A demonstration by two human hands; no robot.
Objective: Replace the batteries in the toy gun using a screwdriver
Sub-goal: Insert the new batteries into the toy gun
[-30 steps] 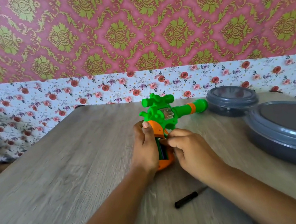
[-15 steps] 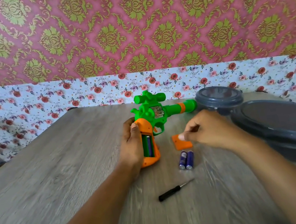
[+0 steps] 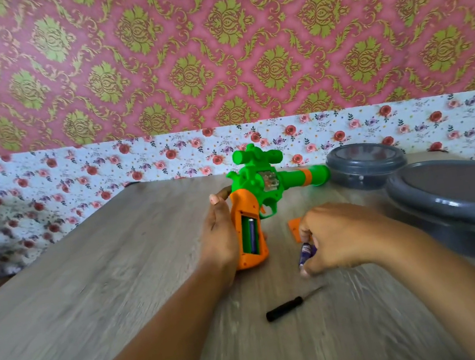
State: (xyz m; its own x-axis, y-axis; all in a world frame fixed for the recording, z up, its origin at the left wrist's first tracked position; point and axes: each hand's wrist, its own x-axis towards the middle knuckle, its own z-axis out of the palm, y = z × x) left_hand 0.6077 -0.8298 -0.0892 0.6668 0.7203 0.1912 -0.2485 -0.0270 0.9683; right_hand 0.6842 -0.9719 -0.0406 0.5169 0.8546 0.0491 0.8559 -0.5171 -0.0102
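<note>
My right hand [image 3: 337,237] is curled down over the loose batteries [image 3: 305,253] on the table [image 3: 93,296], thumb and fingertips pinching at the purple cells; I cannot tell whether I have one or both, since my fingers cover most of them. My left hand [image 3: 220,238] grips the back of the toy gun [image 3: 259,195] by its orange handle, holding it upright with the barrel pointing right. The handle's compartment is open, and one battery [image 3: 252,235] sits inside it.

Just beyond my right hand lies the orange battery cover [image 3: 295,226], flat on the table. The screwdriver [image 3: 290,306] lies nearer to me, untouched by either hand. Two grey lidded containers [image 3: 452,208] stand at the right.

As I judge it, the unscrewing and cover removal are done. Swapping cells is under way; I can't say whether the one in the handle is old or new. Closing and screwing the cover are left.

Half a second ago my right hand was at the cover, with the two batteries lying bare beside it; now it has dropped onto them and the cover lies free. A second ago both hands were at the handle.
</note>
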